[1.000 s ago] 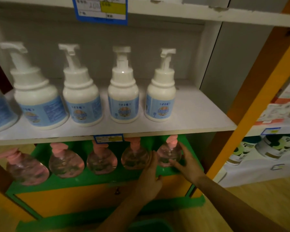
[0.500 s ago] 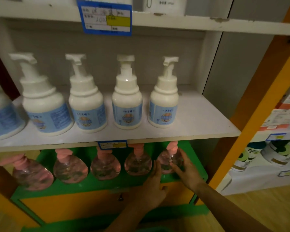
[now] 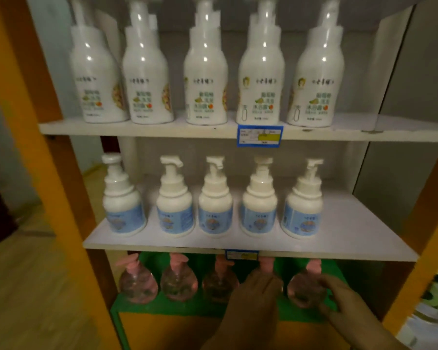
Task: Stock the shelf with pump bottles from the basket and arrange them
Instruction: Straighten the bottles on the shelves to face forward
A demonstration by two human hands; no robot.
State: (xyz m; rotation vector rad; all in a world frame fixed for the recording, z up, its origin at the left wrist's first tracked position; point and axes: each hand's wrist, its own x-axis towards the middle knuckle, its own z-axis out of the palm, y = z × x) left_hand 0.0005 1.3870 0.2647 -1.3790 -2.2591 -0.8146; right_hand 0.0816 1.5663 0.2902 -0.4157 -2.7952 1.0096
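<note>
Five clear pump bottles with pink pumps stand in a row on the green bottom shelf (image 3: 200,308). My right hand (image 3: 339,299) wraps around the right side of the rightmost pink bottle (image 3: 304,289). Just to its left, my left hand (image 3: 253,301) lies over the fourth pink bottle (image 3: 266,266) and hides its body, so only the pump shows. The other pink bottles, such as the leftmost one (image 3: 138,284), stand untouched. The basket is out of view.
The white middle shelf (image 3: 352,223) holds five white pump bottles with blue labels (image 3: 215,200). Tall white bottles (image 3: 205,72) line the top shelf. Orange frame posts (image 3: 43,152) flank the unit, and a neighbouring shelf shows at the right edge.
The view has tilted up and pulled back, now showing the top shelf. My left hand has shifted left onto the fourth pink bottle; my right hand stays on the rightmost bottle.
</note>
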